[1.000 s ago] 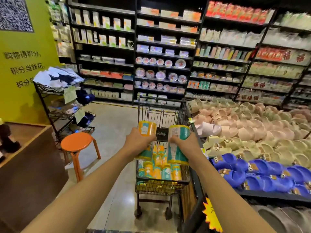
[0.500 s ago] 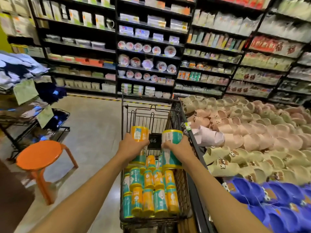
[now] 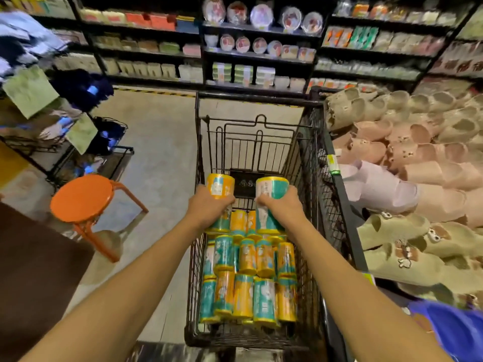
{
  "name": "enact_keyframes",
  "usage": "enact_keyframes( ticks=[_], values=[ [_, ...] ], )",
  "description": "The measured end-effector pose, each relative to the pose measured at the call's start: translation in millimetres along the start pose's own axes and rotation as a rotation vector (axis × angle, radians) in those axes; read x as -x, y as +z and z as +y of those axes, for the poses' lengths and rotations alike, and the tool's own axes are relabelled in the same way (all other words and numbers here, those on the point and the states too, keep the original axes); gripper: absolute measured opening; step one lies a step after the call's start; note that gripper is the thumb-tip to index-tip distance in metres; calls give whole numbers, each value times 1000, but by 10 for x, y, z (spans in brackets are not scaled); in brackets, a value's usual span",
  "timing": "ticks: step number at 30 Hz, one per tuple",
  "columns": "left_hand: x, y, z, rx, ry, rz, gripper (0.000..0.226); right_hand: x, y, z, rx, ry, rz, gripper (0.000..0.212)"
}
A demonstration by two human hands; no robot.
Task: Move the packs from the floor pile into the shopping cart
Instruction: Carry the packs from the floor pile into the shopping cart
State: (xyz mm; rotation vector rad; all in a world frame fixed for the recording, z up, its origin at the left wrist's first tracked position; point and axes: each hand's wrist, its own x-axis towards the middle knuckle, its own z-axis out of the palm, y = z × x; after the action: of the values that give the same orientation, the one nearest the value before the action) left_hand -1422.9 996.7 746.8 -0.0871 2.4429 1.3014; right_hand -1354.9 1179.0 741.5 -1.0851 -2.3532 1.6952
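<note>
Both arms are stretched out over the black wire shopping cart (image 3: 317,178), which fills the middle of the view. The left hand (image 3: 209,207) has its fingers wrapped round an orange-topped cylindrical pack with a teal bottom band (image 3: 219,188), held upright. The right hand (image 3: 283,207) grips a teal cylindrical pack with a yellow rim (image 3: 270,189) the same way, also upright. The two held packs sit side by side with a small gap between them, above the far end of what's already loaded.

Below the hands, toward 6 o'clock, the cart bed is packed with a bunch of orange and teal cylindrical packs lying in rows (image 3: 248,280), touching each other and pretty much filling the near half of the basket. The far half of the cart at 12 o'clock shows bare wire with the folded child-seat flap standing up.

At 9 o'clock there's a round orange stool with orange legs (image 3: 83,198) on the grey floor, well apart from the cart. Behind it, toward 10 o'clock, a black wire rack with dark and pale clothes on it (image 3: 78,131). At 3 o'clock, right beside the cart, a big display heap of pink, beige and olive foam slippers (image 3: 418,165), and a blue slipper (image 3: 449,327) down at 4 o'clock. Black store shelves full of boxes and plates (image 3: 261,30) run across 12 o'clock.
</note>
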Motion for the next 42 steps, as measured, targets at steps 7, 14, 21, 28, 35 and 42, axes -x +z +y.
enact_keyframes(
  ticks=[7,14,21,28,35,42],
  values=[
    [-549,450,55,-14,-97,-27,58,-656,-47,278,-10,63,-53,80],
    [-1029,708,18,-12,-118,-44,50,-1205,-13,431,-24,125,-61,67],
    [-1476,783,-256,-100,-118,-48,49,-1658,304,752,57,155,-66,64],
    [-1780,847,-711,-23,-174,-22,73,-2069,924,1336,198,259,-96,91],
    [-1863,885,-1058,-65,-188,-36,58,-2266,1381,1790,413,302,-76,107],
    [-1999,938,-1244,-49,-194,-35,67,-2357,1524,2014,461,321,-82,104]
  ],
)
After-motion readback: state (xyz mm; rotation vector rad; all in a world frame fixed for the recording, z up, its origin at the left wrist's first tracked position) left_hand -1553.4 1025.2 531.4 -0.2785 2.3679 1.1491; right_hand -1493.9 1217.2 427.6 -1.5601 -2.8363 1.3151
